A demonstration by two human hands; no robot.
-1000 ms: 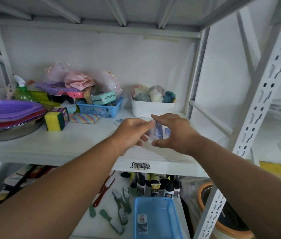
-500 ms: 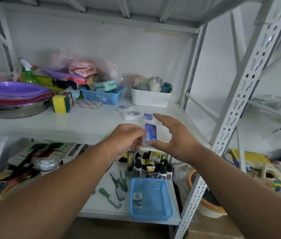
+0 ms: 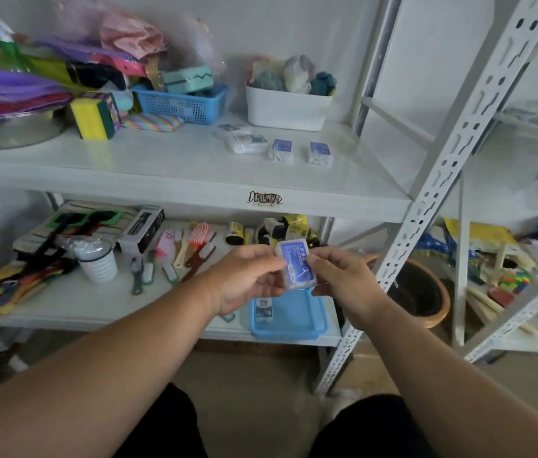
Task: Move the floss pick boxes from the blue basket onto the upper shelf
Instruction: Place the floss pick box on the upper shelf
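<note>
Both my hands hold one clear floss pick box [image 3: 296,262] with a blue label, in front of the lower shelf. My left hand [image 3: 247,278] pinches its left side and my right hand [image 3: 343,283] its right side. Below them the blue basket [image 3: 297,317] sits at the lower shelf's front right, with one more floss pick box [image 3: 263,309] lying in its left part. On the upper shelf [image 3: 168,166] stand two floss pick boxes [image 3: 281,150] [image 3: 320,153] side by side, with flatter clear boxes [image 3: 244,142] to their left.
A white tub [image 3: 287,107] of sponges and a blue mesh basket [image 3: 181,104] stand at the upper shelf's back. Bowls and plates [image 3: 3,104] fill its left. Brushes and combs [image 3: 175,252] lie on the lower shelf. A slanted white shelf post [image 3: 433,180] stands right of my hands.
My hands came down and back from the upper shelf to the lower shelf's level, above the blue basket, still holding a floss pick box. The view tilted downward.
</note>
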